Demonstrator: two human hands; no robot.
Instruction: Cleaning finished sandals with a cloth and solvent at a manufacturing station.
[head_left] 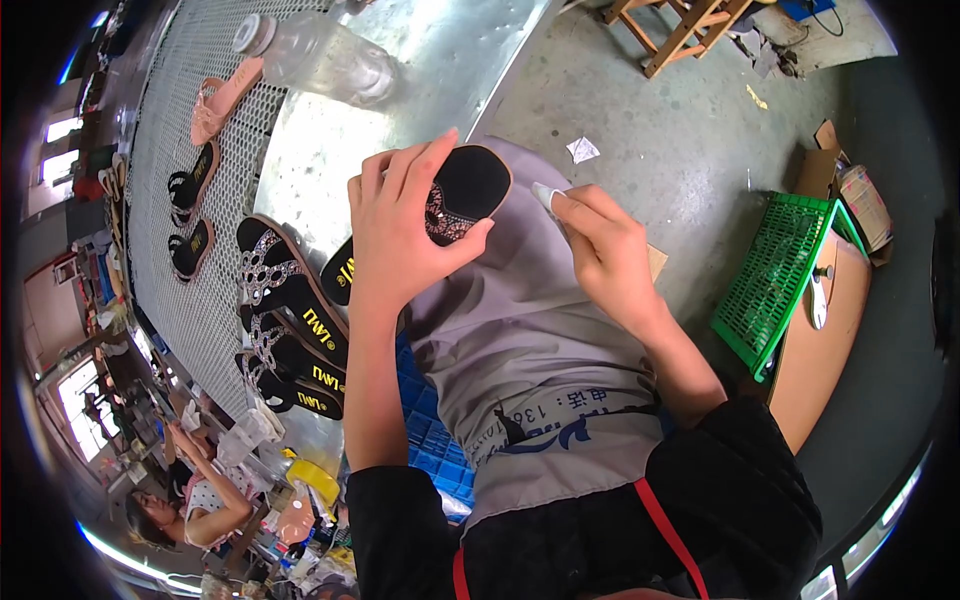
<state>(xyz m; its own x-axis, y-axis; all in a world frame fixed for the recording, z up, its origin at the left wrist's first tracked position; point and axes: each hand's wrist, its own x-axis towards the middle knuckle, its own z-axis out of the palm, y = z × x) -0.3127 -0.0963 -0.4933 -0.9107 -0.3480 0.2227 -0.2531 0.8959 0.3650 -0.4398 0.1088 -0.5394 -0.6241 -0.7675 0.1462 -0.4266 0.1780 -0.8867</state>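
My left hand (395, 225) is closed around a black sandal (474, 182), its rounded toe pointing away from me. Patterned pinkish-black straps show between thumb and fingers; the heel end is hidden behind the hand. Just to the right, my right hand (612, 255) pinches a small whitish, pointed piece (546, 196), of a kind I cannot make out. A slight gap separates its tip from the sandal. Beside my left forearm, several black sandals with jewelled straps (272, 265) lie in a row on the metal tabletop (312, 135). A grey apron (530, 340) covers my lap.
A clear plastic bottle (330, 62) lies at the far left. Along the left runs a wire-mesh belt (150, 240) carrying a pink sandal (222, 103) and small black sandals (190, 248). A green crate (770, 270) and cardboard (835, 330) stand right. Another person (200, 500) sits lower left.
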